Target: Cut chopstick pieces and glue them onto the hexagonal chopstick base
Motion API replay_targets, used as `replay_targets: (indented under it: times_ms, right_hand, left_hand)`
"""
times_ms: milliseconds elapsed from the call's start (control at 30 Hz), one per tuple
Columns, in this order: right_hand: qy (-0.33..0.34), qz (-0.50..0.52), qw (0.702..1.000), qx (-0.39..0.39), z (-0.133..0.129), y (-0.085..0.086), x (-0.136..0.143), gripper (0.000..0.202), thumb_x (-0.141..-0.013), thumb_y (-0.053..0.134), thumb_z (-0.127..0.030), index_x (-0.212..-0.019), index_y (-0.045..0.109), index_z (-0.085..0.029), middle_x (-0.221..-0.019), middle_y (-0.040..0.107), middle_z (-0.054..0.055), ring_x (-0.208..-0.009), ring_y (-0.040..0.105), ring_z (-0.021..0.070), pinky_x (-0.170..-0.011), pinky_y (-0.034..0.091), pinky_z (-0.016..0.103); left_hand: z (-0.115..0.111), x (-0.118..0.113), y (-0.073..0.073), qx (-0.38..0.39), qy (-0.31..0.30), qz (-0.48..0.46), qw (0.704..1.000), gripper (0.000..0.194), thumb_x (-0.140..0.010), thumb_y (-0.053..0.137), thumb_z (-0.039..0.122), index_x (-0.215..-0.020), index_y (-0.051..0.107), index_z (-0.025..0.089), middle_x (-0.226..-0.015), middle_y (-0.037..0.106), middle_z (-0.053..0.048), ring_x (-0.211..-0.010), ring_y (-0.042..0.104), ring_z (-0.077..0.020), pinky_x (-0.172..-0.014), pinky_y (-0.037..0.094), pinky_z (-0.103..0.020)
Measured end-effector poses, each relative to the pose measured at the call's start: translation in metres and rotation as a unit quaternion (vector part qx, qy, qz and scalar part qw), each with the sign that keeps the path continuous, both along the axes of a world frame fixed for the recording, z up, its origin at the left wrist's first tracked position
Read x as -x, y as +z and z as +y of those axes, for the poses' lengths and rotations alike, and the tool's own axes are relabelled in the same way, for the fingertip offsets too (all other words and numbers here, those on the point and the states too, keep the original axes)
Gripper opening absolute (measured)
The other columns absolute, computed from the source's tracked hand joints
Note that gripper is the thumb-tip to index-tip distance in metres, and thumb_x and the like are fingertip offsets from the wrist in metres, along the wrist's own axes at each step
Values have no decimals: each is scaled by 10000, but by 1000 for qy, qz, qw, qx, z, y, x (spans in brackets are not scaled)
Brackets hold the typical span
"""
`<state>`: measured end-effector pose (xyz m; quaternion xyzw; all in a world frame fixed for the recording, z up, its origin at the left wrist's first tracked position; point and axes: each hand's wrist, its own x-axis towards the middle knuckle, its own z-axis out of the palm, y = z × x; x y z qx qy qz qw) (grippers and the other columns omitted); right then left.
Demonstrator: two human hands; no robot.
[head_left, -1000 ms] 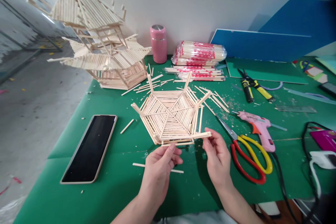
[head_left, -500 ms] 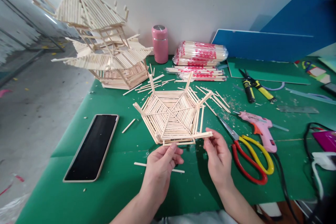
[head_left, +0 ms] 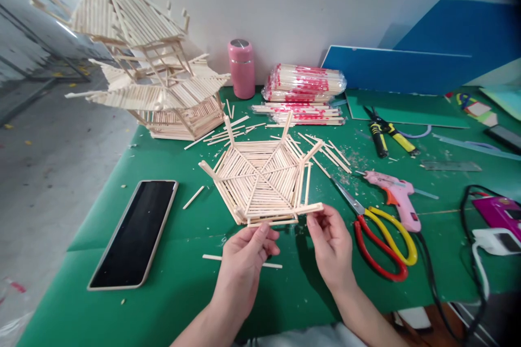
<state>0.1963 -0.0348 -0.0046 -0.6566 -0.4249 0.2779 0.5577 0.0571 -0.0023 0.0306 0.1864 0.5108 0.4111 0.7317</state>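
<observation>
A six-sided platform of thin wooden sticks [head_left: 268,173] lies flat on the green table, with stick posts rising from its corners. At its near edge a short stick rail [head_left: 280,223] runs along the front. My left hand [head_left: 248,252] has thumb and index finger closed at the rail's left part. My right hand [head_left: 331,238] is closed at the front right corner post [head_left: 311,208], thumb below its end; its curled fingertips are partly hidden. A loose stick [head_left: 272,265] lies under and beside my left hand.
Scissors [head_left: 364,217], a pink glue gun [head_left: 396,192] and pliers [head_left: 386,133] lie right. A phone [head_left: 134,233] lies left. Behind stand a stick pagoda [head_left: 158,87], a pink flask [head_left: 241,70] and wrapped stick bundles [head_left: 305,84]. Cut sticks [head_left: 329,152] are scattered around the platform.
The whole view has shifted slightly, so things appear a little further left. Both hands keep their places at the platform's front edge.
</observation>
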Motion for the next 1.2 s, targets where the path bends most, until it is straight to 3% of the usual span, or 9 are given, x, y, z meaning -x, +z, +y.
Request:
replay_targets:
  times_ms: [167, 800, 933, 1000, 1100, 1200]
  right_hand:
    - [47, -45, 998, -8, -1, 6, 1, 51, -800, 521, -198, -804, 571, -187, -742, 556, 26, -667, 538, 147, -592, 452, 268]
    - [76, -107, 991, -16, 1, 11, 3, 100, -803, 509, -167, -809, 606, -189, -775, 614, 45, -708, 586, 165, -625, 470, 283]
    - [75, -110, 991, -19, 1, 10, 3, 97, -801, 510, -170, -810, 605, -189, -776, 615, 47, -713, 586, 168, -636, 470, 287]
    - [75, -111, 991, -20, 1, 10, 3, 99, -801, 509, -166, -809, 605, -191, -770, 613, 44, -698, 582, 163, -618, 465, 278]
    - [74, -113, 991, -21, 1, 10, 3, 85, -791, 524, -157, -804, 600, -192, -756, 603, 36, -661, 567, 150, -577, 453, 259]
    - [70, -115, 991, -20, 1, 9, 4, 60, -777, 551, -157, -798, 595, -192, -746, 595, 29, -634, 549, 140, -559, 446, 249]
  left_hand:
    - [-1, 1, -1, -1, -1, -1, 1000, 133, -653, 696, 232, -645, 662, 104, -612, 645, -41, -500, 535, -84, -520, 420, -191]
    - [-1, 1, 0, 0, 3, -3, 1000, 144, -646, 703, 244, -659, 659, 107, -604, 636, -39, -494, 526, -84, -515, 424, -195]
    - [-11, 11, 4, -40, -16, 61, 997, 145, -679, 678, 277, -684, 677, 132, -602, 617, -37, -527, 517, -108, -534, 417, -220]
    - [-17, 19, 8, -129, -23, 159, 979, 119, -697, 662, 274, -676, 697, 162, -589, 601, -39, -597, 532, -148, -565, 418, -240]
    - [-23, 33, 14, -306, 8, 286, 908, 80, -671, 674, 200, -732, 723, 214, -737, 611, -66, -777, 545, -219, -668, 425, -289]
    - [-20, 40, 16, -397, 39, 349, 848, 124, -680, 651, 170, -748, 730, 238, -953, 593, -97, -961, 520, -269, -795, 404, -339]
